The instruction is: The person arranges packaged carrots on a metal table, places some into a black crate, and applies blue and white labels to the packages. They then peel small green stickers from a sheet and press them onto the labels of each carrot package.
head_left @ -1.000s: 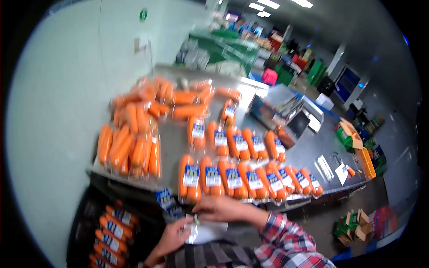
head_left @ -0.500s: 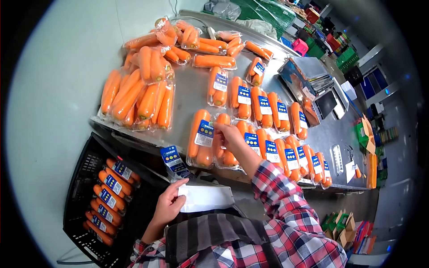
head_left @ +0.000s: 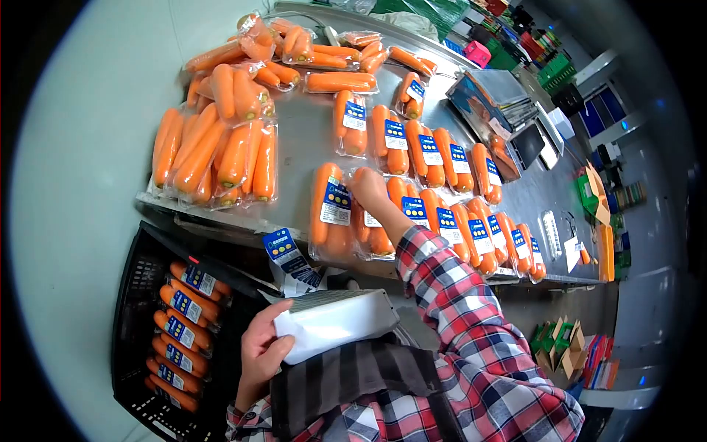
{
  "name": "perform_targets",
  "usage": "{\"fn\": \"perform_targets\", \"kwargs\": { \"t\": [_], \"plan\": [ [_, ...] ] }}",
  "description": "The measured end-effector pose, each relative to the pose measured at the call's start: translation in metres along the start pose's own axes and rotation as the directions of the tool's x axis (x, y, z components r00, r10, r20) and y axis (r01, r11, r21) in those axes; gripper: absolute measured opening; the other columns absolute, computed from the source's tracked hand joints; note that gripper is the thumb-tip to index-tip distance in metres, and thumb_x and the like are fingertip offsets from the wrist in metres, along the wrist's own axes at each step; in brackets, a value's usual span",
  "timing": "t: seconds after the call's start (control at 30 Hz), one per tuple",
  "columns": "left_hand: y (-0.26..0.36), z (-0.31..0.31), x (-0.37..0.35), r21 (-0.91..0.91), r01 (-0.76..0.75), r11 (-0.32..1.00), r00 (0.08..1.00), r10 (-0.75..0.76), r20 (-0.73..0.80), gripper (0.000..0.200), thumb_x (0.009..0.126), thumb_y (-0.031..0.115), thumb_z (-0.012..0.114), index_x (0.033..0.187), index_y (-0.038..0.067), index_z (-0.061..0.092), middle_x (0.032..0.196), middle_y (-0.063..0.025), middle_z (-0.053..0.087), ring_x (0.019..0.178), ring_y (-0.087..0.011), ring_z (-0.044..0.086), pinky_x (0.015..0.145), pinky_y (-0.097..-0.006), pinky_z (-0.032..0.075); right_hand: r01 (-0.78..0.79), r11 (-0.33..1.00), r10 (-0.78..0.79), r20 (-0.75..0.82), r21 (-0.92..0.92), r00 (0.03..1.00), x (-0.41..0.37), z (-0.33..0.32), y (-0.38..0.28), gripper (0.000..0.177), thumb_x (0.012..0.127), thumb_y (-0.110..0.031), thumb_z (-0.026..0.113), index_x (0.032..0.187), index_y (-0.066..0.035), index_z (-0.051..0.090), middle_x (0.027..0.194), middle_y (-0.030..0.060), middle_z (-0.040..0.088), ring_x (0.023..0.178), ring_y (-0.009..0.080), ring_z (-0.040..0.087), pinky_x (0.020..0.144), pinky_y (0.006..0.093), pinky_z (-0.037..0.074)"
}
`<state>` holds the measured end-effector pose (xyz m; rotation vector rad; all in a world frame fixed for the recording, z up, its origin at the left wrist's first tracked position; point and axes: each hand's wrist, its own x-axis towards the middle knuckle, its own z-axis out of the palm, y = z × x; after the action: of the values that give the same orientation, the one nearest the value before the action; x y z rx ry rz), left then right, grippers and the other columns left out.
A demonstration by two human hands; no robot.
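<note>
My left hand [head_left: 266, 346] is closed on the left end of a white box [head_left: 340, 320] at my lap, thumb on top. A strip of blue and white labels [head_left: 289, 254] rises behind that box. My right hand [head_left: 368, 190] rests on a labelled carrot pack [head_left: 378, 239] at the table's front edge; its fingertips are hidden, so what they grip cannot be made out. Just left of it lies another labelled carrot pack [head_left: 333, 214]. More labelled packs [head_left: 431, 158] form two rows to the right.
Unlabelled carrot bags [head_left: 221, 151] are heaped at the left of the metal table [head_left: 303, 140]. A black crate [head_left: 136, 295] at the lower left holds several labelled packs. An open box of flat items [head_left: 482, 110] stands at the back right.
My right hand has shifted up slightly over the pack, and its fingers are now more hidden. The white box has tilted, its right end higher. The view has shifted a little.
</note>
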<state>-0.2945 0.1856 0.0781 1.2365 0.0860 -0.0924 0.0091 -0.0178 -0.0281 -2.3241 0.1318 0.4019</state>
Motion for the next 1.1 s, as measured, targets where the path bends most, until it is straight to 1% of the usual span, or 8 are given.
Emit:
{"fn": "perform_targets", "kwargs": {
  "t": [0.1,0.27,0.4,0.5,0.57,0.7,0.87,1.1],
  "plan": [
    [0.016,-0.011,-0.011,-0.02,-0.132,0.991,0.991,0.131,-0.02,0.058,0.073,0.004,0.052,0.129,-0.001,0.038,0.116,-0.0171,0.054,0.1,-0.0214,0.055,0.089,-0.0333,0.042,0.071,0.987,-0.101,0.212,0.147,0.972,-0.074,-0.036,-0.023,0.024,0.087,-0.021,0.057,0.087,0.002,0.053,0.056,0.0084,0.059,0.042,0.0169,0.058,0.036,0.0285,0.043],
    [0.015,-0.019,-0.026,0.073,-0.32,0.945,0.94,0.326,-0.1,0.059,0.07,0.008,0.054,0.125,-0.006,0.039,0.112,-0.0213,0.054,0.095,-0.0242,0.056,0.085,-0.0359,0.042,0.003,0.864,-0.366,0.625,0.503,0.689,-0.202,-0.09,-0.027,0.054,0.095,-0.038,0.039,0.134,-0.001,0.036,0.136,0.0144,0.037,0.126,0.0186,0.035,0.104,0.0311,0.028],
    [0.022,-0.024,-0.014,0.474,-0.364,0.802,0.928,0.357,0.109,0.052,0.067,0.005,0.055,0.117,-0.006,0.049,0.108,-0.0244,0.056,0.092,-0.0287,0.057,0.082,-0.0356,0.044,-0.383,0.605,-0.02,0.494,0.698,0.869,-0.204,-0.08,-0.008,0.06,0.093,-0.048,0.036,0.128,0.001,0.042,0.122,0.0107,0.053,0.11,0.0202,0.052,0.095,0.0328,0.04],
    [0.03,-0.016,0.009,0.532,-0.476,0.701,0.877,0.331,0.348,0.054,0.067,0.001,0.051,0.12,-0.006,0.048,0.105,-0.0235,0.057,0.089,-0.0317,0.059,0.083,-0.0364,0.044,-0.283,0.27,-0.412,0.376,0.92,0.83,-0.2,-0.095,-0.018,0.047,0.09,-0.042,0.049,0.114,-0.001,0.052,0.109,0.0099,0.06,0.097,0.0161,0.058,0.081,0.0295,0.047],
    [0.031,-0.009,0.021,0.525,-0.49,0.696,0.859,0.284,0.427,0.062,0.068,-0.001,0.049,0.129,-0.006,0.039,0.103,-0.0219,0.058,0.087,-0.0276,0.06,0.082,-0.0333,0.044,0.106,0.645,-0.405,0.221,0.756,0.887,-0.202,-0.095,-0.019,0.024,0.084,-0.02,0.063,0.1,-0.004,0.055,0.096,0.0057,0.061,0.087,0.0111,0.058,0.076,0.0257,0.047],
    [0.016,0.004,0.032,0.111,-0.041,0.993,0.994,0.029,0.106,0.071,0.083,0.008,0.049,0.143,0.002,0.011,0.116,-0.0141,0.054,0.102,-0.0149,0.052,0.091,-0.0255,0.035,0.156,0.549,-0.432,0.119,0.821,0.894,-0.208,-0.081,-0.016,0.021,0.081,-0.007,0.063,0.098,-0.002,0.05,0.094,0.0013,0.057,0.087,0.0086,0.053,0.078,0.0237,0.043],
    [-0.011,-0.002,0.033,-0.014,-0.045,0.999,0.998,0.045,-0.038,0.055,0.085,0.002,0.055,0.136,0.001,0.034,0.11,-0.0091,0.058,0.094,-0.008,0.054,0.079,-0.0213,0.042,0.255,0.805,-0.369,0.116,0.536,0.922,-0.209,-0.072,-0.024,0.051,0.084,0.001,0.057,0.128,-0.003,0.032,0.104,0.0115,0.059,0.092,0.0137,0.058,0.075,0.0242,0.046],
    [-0.012,-0.008,0.028,-0.173,-0.09,0.981,0.955,0.035,-0.296,0.03,0.091,0.011,0.05,0.12,0.002,0.054,0.1,-0.0097,0.063,0.088,-0.0142,0.062,0.076,-0.0249,0.049,0.394,0.691,-0.395,-0.141,0.606,0.908,-0.195,-0.056,-0.013,0.006,0.086,-0.002,0.056,0.09,0.0,0.059,0.083,0.0013,0.059,0.075,0.0055,0.053,0.07,0.0186,0.042]
  ]
}}
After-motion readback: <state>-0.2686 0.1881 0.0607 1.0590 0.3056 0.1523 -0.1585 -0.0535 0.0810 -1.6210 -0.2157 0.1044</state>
